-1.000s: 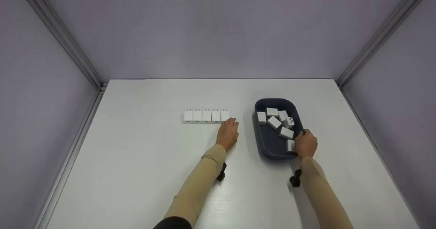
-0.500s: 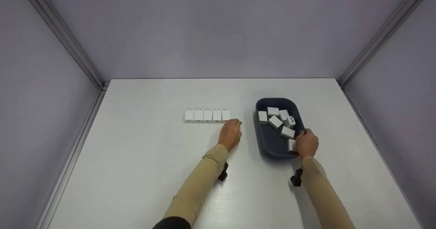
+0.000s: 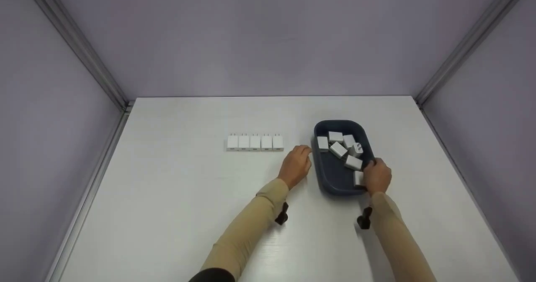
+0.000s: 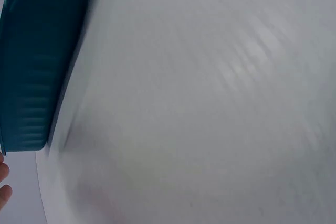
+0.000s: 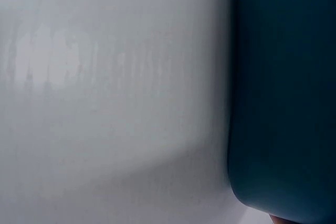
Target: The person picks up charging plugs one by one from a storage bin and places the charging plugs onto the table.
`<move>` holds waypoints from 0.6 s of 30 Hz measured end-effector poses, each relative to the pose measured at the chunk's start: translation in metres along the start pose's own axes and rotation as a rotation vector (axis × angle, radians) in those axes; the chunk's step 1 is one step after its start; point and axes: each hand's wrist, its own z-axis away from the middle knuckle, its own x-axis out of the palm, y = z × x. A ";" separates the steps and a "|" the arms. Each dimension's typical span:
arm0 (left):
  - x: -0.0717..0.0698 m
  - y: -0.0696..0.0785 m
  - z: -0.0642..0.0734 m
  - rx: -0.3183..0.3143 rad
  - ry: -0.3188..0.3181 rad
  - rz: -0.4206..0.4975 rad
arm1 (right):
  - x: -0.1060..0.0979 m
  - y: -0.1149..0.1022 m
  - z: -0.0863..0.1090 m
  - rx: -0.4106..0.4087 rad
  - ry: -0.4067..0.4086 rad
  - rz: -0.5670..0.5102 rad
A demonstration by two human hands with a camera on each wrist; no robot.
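Note:
A dark blue plastic basket point(image 3: 335, 185) stands on the table, with several white charger plugs point(image 3: 338, 150) lying jumbled in it. My right hand point(image 3: 377, 176) grips its near right rim. Just off the left wall hovers my left hand point(image 3: 295, 166), holding nothing, its fingers loosely bent. In the left wrist view two fingertips point(image 4: 3, 195) show apart beside the basket point(image 4: 31, 77). Further left, several white charger plugs point(image 3: 255, 143) form a straight row, side by side, prongs pointing away. The right wrist view catches only the basket's outer wall point(image 5: 286, 103) and a sliver of skin.
The white table point(image 3: 167, 198) runs back to a pale purple wall point(image 3: 268, 39). Grey metal rails point(image 3: 75, 43) line the corners at both sides. A small black wrist device point(image 3: 364, 219) hangs below the right forearm.
My left hand has left the right end of the charger row and moved right to the basket's left side. The right hand stays on the rim, and the row is unchanged.

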 end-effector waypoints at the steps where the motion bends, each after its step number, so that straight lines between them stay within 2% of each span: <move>1: -0.001 0.003 -0.001 0.014 -0.001 0.010 | 0.000 0.001 0.000 -0.004 0.003 0.003; 10: -0.004 0.032 -0.007 0.109 -0.057 0.105 | 0.001 0.003 0.000 0.011 -0.010 0.005; 14: 0.000 0.047 -0.007 0.152 -0.096 0.109 | 0.000 0.004 0.000 0.008 -0.005 0.001; 18: 0.005 0.059 -0.005 0.163 -0.145 0.099 | 0.000 0.004 0.000 0.003 -0.009 0.000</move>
